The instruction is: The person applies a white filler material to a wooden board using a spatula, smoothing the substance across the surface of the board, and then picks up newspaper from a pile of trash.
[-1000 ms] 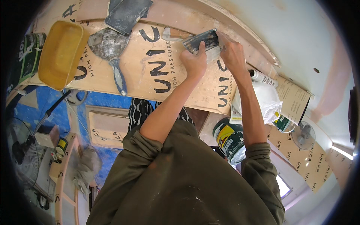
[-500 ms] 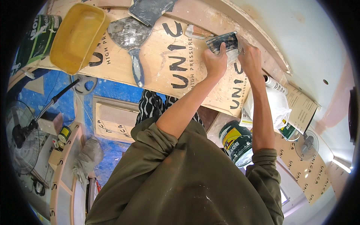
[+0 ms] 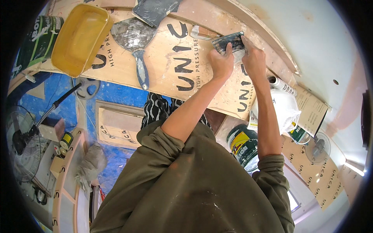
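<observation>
A dark, streaked flat tool (image 3: pixel 236 40) is held over the far side of the bench (image 3: pixel 161 79) by the left hand (image 3: pixel 222 64), whose thumb is pressed on its face; the remaining fingers are hidden beneath. The tool's right end is touched by the right hand (image 3: pixel 254 58), with the index finger reached along the edge to the upper corner; whether the edge is also pinched by the thumb cannot be told. Compared with half a second earlier, this index finger is straighter and the tool is shifted slightly to the left; the edge is thus judged to be in the course of being wiped or felt.

Just beside the tool, a wooden-handled implement (image 3: pixel 204 32) is seen. Farther left are placed a broad putty knife (image 3: pixel 134 35), dark plates (image 3: pixel 155 11) and a yellow tray (image 3: pixel 79 42).

Large black capitals, with a smaller line of print, are borne by the bench's tan covering. Pale lettering is carried by the green bucket (image 3: pixel 39 42) at the far left, and a yellow-panelled label by the dark green bucket (image 3: pixel 244 145) below. Print is also shown on the tan carton (image 3: pixel 311 106) near a white bag (image 3: pixel 278 110).
</observation>
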Motion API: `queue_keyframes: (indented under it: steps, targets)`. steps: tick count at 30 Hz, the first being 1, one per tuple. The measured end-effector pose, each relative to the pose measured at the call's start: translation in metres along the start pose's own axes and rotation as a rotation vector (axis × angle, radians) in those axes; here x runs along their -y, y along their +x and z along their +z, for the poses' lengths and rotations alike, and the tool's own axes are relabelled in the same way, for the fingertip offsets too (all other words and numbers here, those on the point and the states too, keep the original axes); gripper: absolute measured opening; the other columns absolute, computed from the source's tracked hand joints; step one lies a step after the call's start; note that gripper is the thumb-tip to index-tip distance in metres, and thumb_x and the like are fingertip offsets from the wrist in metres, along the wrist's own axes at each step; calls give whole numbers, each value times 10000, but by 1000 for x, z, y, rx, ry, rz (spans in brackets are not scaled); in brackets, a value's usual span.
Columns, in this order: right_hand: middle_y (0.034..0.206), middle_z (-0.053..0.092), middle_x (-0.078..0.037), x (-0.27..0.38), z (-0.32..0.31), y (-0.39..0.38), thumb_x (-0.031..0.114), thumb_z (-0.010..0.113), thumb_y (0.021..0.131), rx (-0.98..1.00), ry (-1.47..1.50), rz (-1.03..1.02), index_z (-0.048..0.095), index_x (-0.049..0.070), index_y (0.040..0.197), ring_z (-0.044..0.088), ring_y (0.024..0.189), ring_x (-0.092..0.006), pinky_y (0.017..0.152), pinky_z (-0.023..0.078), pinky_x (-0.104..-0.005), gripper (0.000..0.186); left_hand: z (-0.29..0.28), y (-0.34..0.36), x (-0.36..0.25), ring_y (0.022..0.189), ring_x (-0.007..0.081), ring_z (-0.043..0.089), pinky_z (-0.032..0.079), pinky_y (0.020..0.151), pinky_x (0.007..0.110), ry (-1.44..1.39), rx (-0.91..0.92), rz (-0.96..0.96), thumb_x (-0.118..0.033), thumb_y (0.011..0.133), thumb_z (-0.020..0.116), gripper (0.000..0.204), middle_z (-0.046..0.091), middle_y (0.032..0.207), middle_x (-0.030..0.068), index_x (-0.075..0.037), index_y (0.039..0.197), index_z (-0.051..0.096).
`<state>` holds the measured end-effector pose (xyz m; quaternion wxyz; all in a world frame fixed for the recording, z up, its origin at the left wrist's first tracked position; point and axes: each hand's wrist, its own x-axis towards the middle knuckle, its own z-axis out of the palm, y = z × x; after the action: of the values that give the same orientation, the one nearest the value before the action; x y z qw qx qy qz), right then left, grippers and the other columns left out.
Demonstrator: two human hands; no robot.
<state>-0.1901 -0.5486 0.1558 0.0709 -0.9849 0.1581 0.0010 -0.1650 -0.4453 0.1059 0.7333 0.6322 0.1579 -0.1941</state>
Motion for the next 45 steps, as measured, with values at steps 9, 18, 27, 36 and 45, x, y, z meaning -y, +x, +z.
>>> queue_keyframes:
  steps: [9, 18, 27, 36, 45]
  targets:
    - [911, 674, -234, 7, -7, 14, 15, 569, 748, -62, -91, 142, 592, 14, 1266, 666, 823, -387, 751, 521, -461, 518, -12, 9, 2, 780, 198, 655, 504, 750, 323, -42, 142, -118, -128, 822, 742, 247, 702, 884, 109, 59, 964, 668]
    - [962, 677, -239, 17, -76, -7, 54, 585, 851, -330, 187, 44, 637, 44, 1221, 656, 865, -393, 801, 506, -408, 374, -141, -5, -80, 979, 163, 644, 513, 875, 290, -130, 527, 40, 88, 786, 698, 367, 673, 1066, 88, 34, 1132, 588]
    - [1011, 713, -186, 79, -129, -37, 43, 611, 902, -333, 730, -295, 682, 36, 1166, 694, 921, -235, 868, 492, -328, 273, -179, -112, -104, 856, 69, 617, 503, 767, 240, -421, 88, 278, -160, 952, 634, 241, 693, 979, 40, 17, 1116, 642]
    - [1023, 711, -160, 53, -161, -74, 24, 628, 898, -210, 927, -478, 671, -25, 1156, 653, 963, -159, 860, 496, -295, 266, -158, -206, -103, 786, 44, 577, 468, 707, 218, -573, -127, 519, -210, 989, 573, 267, 676, 914, 10, 25, 1084, 656]
    - [1131, 673, -126, 21, -138, -73, 109, 622, 935, 65, 1067, -387, 642, -66, 1165, 607, 1048, -166, 942, 449, -298, 290, -161, -242, -87, 762, 53, 593, 472, 675, 215, -490, -329, 558, -210, 983, 583, 244, 680, 883, 21, 16, 1038, 659]
